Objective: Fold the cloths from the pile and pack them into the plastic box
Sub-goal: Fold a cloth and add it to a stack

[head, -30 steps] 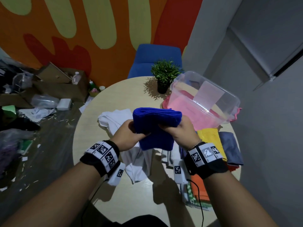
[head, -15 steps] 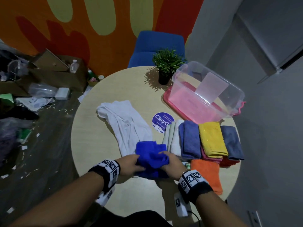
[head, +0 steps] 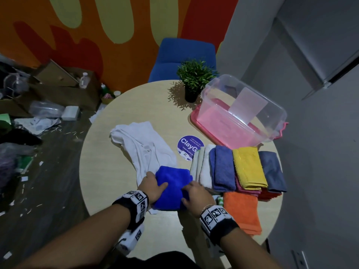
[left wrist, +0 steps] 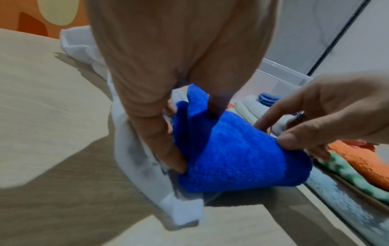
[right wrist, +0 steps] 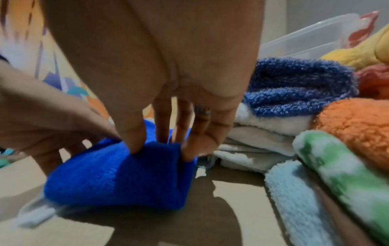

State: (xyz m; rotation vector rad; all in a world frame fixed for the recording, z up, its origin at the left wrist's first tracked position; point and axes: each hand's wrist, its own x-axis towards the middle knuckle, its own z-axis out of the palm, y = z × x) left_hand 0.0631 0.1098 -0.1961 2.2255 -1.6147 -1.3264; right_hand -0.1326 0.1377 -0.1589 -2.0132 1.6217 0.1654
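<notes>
On the near part of the round table (head: 108, 171), the left hand (head: 153, 186) grips the left side of the bright blue cloth (head: 172, 189), thumb laid on top and fingers tucked under its edge. The cloth is a thick bundle of several layers, lying partly on the tail of a loose white cloth (head: 143, 148) that spreads toward the table's left half. The right hand (head: 195, 197) pinches the bundle's right side, thumb above and fingers pressed against and under the fold. The step in hand looks like the last fold of this cloth, being squared up on the table.

Next, the bundle probably needs flattening, then carrying to the clear plastic box (head: 242, 111), which sits tilted on a pink lid or tray (head: 196, 121) at the far right edge and seems to hold no cloths yet. Keeping both sides clamped should stop the layers from springing open on the way.

Just right of the hands lie folded cloths in a row: pale ones, a dusty blue cloth (head: 223, 167), a yellow cloth (head: 247, 166), a grey-blue one, with an orange cloth (head: 242, 210) nearer the near right edge. A purple sticker (head: 189, 146) marks the table's middle, and a small potted plant (head: 194, 78) stands at the far edge before a blue chair (head: 184, 53). The floor at left is strewn with cardboard and litter beneath an orange-patterned wall; grey walls close the right.
</notes>
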